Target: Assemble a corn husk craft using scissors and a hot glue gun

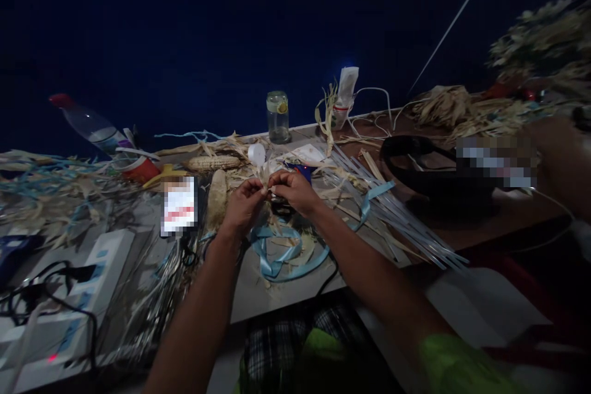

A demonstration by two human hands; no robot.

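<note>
My left hand (pixel 244 204) and my right hand (pixel 295 189) meet over the middle of the table, fingertips pinched together. Between them is a small pale piece of corn husk (pixel 262 173), mostly hidden by the fingers. Below the hands, a light blue ribbon (pixel 286 271) lies in loose loops on the table. A dried corn cob (pixel 215 163) rests beyond my left hand, and a second pale cob-like piece (pixel 216 197) lies just left of that hand. A white round cap-like object (pixel 257 154) sits behind the fingers.
A glass jar (pixel 277 126) and a cup (pixel 340 114) holding paper stand at the back. Clear sticks (pixel 406 221) spread to the right beside a black band-shaped object (pixel 401 154). At left are a tilted bottle (pixel 90 126), a red cup (pixel 141 169) and a power strip (pixel 111 258) with cables.
</note>
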